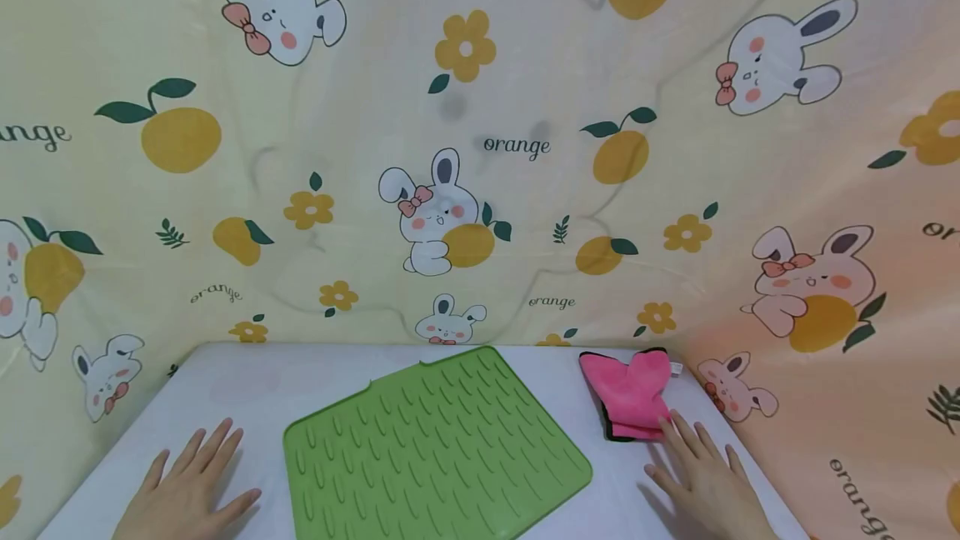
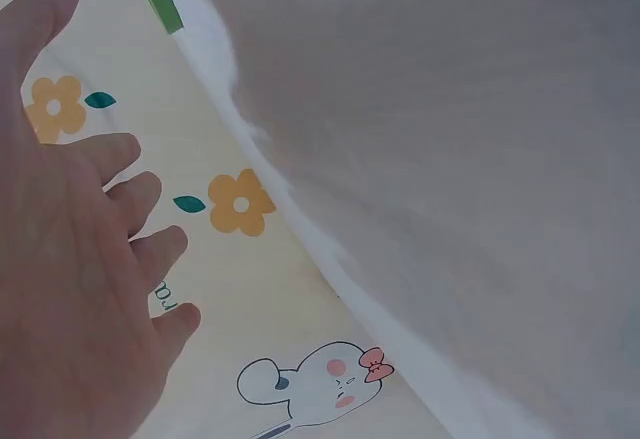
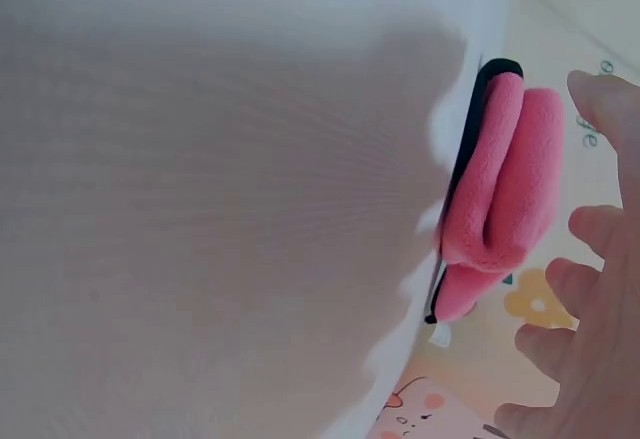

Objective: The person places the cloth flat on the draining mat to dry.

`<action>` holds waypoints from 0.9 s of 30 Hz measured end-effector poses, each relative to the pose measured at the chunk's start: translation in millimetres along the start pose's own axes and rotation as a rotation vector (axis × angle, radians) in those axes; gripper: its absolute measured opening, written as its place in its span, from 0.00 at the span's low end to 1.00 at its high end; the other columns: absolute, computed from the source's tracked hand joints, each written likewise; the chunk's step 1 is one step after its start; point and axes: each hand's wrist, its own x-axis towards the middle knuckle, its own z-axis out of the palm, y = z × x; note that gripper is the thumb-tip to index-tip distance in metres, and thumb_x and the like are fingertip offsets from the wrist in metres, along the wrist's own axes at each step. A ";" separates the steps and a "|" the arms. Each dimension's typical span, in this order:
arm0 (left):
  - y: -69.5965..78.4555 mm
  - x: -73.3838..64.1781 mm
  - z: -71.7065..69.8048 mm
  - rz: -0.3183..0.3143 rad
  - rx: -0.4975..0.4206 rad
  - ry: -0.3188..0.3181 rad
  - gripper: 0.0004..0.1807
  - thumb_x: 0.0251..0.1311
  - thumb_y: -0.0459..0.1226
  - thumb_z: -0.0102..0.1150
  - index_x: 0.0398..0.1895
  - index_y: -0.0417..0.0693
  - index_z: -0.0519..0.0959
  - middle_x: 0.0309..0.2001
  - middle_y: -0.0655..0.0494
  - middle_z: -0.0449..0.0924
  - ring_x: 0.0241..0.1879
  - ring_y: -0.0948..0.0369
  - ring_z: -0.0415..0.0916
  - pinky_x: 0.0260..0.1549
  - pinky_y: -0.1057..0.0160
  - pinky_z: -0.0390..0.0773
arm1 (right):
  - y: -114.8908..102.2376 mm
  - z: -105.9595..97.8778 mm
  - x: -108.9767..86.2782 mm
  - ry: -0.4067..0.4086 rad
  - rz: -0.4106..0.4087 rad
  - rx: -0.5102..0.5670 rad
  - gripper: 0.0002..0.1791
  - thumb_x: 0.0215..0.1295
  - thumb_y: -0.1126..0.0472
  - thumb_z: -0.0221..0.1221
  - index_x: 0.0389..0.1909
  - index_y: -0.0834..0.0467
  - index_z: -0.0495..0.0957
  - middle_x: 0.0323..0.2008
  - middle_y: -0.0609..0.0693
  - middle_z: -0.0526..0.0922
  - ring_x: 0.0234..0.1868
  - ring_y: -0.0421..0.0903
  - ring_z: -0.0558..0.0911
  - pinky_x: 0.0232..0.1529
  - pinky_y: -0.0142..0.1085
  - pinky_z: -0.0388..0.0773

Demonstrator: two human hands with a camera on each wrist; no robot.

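A green ridged mat (image 1: 435, 448) lies at an angle on the white table, between the two hands. Left of it, my left hand (image 1: 187, 482) is spread with straight fingers and holds nothing; the left wrist view shows the same hand (image 2: 90, 249) with its fingers apart. On the right, a folded pink cloth (image 1: 633, 390) with black edging and a small white tag lies near the table's back right corner. My right hand (image 1: 708, 477) is just in front of that cloth, fingers spread, fingertips overlapping its near edge in the head view. In the right wrist view the pink cloth (image 3: 505, 179) sits beyond the fingers.
A white surface (image 1: 247, 382) covers the table. Behind it and along both sides hangs a cream curtain (image 1: 360, 107) printed with rabbits, oranges and flowers. The mat's far corner reaches close to the table's back edge.
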 end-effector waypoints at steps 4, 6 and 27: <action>1.0 -0.8 -1.0 0.005 0.002 0.007 0.61 0.58 0.78 0.50 0.76 0.35 0.65 0.75 0.31 0.60 0.71 0.27 0.55 0.63 0.19 0.46 | -1.7 -1.8 -0.4 0.036 -0.015 0.004 0.55 0.69 0.24 0.51 0.81 0.60 0.55 0.79 0.68 0.54 0.75 0.78 0.52 0.66 0.79 0.38; 1.3 -1.3 -0.8 0.011 0.005 0.021 0.60 0.58 0.77 0.51 0.75 0.35 0.65 0.75 0.32 0.61 0.71 0.28 0.56 0.63 0.19 0.47 | -1.8 -0.9 -1.5 0.067 -0.029 -0.005 0.54 0.69 0.24 0.51 0.81 0.59 0.56 0.79 0.67 0.56 0.74 0.77 0.54 0.66 0.79 0.41; 11.9 -13.5 16.9 0.114 0.036 0.125 0.57 0.52 0.77 0.57 0.73 0.45 0.72 0.74 0.45 0.68 0.71 0.37 0.64 0.66 0.29 0.55 | -8.4 -4.3 10.1 0.286 -0.215 -0.002 0.42 0.71 0.36 0.61 0.76 0.59 0.68 0.77 0.61 0.65 0.75 0.68 0.62 0.69 0.73 0.52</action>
